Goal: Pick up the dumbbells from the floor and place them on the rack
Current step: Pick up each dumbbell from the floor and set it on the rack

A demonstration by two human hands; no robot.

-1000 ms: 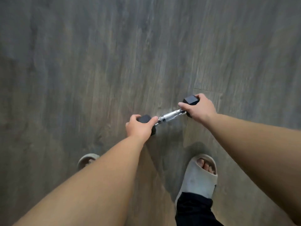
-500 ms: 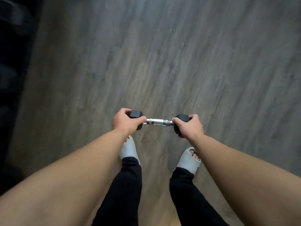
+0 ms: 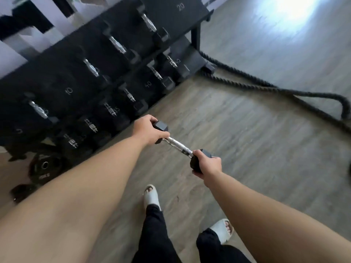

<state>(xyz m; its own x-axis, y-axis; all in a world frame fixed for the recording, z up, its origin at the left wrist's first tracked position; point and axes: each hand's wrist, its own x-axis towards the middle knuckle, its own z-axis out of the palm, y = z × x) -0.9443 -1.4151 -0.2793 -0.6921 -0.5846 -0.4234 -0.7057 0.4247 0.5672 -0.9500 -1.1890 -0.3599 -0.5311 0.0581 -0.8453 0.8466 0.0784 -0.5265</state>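
The rack [image 3: 98,59], absent from the view a second ago when only bare floor was seen beneath the hands, is now brought into sight at the upper left, and the dumbbell [image 3: 178,147] is carried clear of the floor [image 3: 247,130] just beside the rack's lower front edge. From this it is judged that the pick-up is done and the carry nearly finished; only the placing remains, and a free slot has yet to be chosen. At far left, plates [image 3: 42,167] are seen lying on the floor by the rack's foot. On the rack, two sloping tiers are filled in part by black dumbbells with bright handles, and painted numbers such as 10, 20 and 40 are read; a bare stretch by the 10 mark may be open, though blur makes this uncertain. Moving right, the left hand [image 3: 148,130] is wrapped over the dumbbell's far head, its fingers curled tight around the black block with the thumb pressed along it. The knurled handle is left bare between the hands and slopes down toward the right. The right hand [image 3: 209,164] is closed round the near head, fingers pressed together over its top. Below, two pale slippers [image 3: 151,195] are planted on the grey wood-look floor. Further right, a thick rope [image 3: 275,90] is laid in a loop across the floor from the rack's leg, and a bright patch of glare is cast on the boards at the upper right.
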